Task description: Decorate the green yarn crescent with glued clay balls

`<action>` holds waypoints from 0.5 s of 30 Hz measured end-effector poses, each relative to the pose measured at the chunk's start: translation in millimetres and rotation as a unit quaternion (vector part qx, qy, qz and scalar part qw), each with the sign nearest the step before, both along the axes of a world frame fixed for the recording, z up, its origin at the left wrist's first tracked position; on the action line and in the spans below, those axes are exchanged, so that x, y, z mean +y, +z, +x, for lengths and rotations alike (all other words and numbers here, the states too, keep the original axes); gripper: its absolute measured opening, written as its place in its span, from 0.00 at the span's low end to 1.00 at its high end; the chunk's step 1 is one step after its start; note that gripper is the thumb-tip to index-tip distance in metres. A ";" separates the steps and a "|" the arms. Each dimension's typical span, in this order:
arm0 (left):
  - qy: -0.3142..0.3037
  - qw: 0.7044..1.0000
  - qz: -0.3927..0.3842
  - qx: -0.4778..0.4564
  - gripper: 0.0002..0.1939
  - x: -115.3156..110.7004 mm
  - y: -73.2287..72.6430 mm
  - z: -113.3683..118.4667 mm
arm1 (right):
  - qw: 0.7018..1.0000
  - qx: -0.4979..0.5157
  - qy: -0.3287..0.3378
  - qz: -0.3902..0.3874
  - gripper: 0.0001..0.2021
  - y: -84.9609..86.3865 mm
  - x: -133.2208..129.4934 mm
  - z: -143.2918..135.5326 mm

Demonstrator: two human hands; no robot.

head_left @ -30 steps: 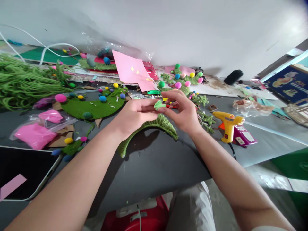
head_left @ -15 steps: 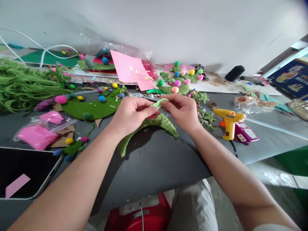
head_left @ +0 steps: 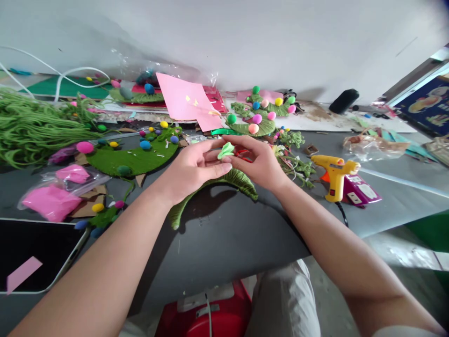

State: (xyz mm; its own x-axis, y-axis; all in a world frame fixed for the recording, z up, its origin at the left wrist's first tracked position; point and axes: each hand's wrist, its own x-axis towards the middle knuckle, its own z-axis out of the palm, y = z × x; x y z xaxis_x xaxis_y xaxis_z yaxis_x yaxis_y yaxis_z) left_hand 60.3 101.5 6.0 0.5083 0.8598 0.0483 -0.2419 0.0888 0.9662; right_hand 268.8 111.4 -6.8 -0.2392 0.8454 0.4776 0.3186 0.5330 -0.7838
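Note:
A small lump of light green clay [head_left: 226,150] is held between my two hands, over the middle of the table. My left hand [head_left: 191,166] has its fingers curled under and beside the lump. From the other side, the fingers of my right hand [head_left: 257,161] close round it, thumb in front. Just below and behind the hands, a green yarn-wrapped crescent [head_left: 242,181] lies on the grey table [head_left: 224,234]; the hands hide part of its top.
A yellow glue gun [head_left: 335,175] stands on the right by a purple box [head_left: 361,191]. On the left are a green felt piece [head_left: 133,159] with coloured balls, pink clay bags [head_left: 52,201], green yarn [head_left: 31,126] and a tablet [head_left: 35,248]. Pink paper [head_left: 185,100] lies at the back.
The light green clay has gone from a stretched strip to a compact, folded lump. My fingers have shifted round it, and the view has moved slightly.

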 end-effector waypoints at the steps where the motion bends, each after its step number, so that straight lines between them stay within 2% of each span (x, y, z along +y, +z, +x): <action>1: 0.014 1.000 -0.002 0.014 0.30 0.2 -0.7 0.4 | 1.000 -0.005 0.001 0.005 0.22 -0.9 -0.8 -2.4; 5: 0.077 0.996 0.004 0.049 0.24 1.8 -3.5 1.3 | 0.999 -0.004 -0.015 0.040 0.10 -0.7 -2.5 -6.4; 7: 0.094 0.994 0.019 0.058 0.21 2.4 -3.8 1.9 | 0.998 0.004 -0.024 0.057 0.09 0.4 -3.6 -7.7; 10: 0.116 0.990 0.040 0.062 0.19 2.3 -2.8 3.1 | 0.998 0.011 -0.031 0.061 0.12 2.1 -6.0 -10.7; 15: 0.132 0.989 0.047 0.051 0.15 1.3 -0.4 3.5 | 0.998 0.039 -0.040 0.014 0.21 6.5 -8.7 -12.3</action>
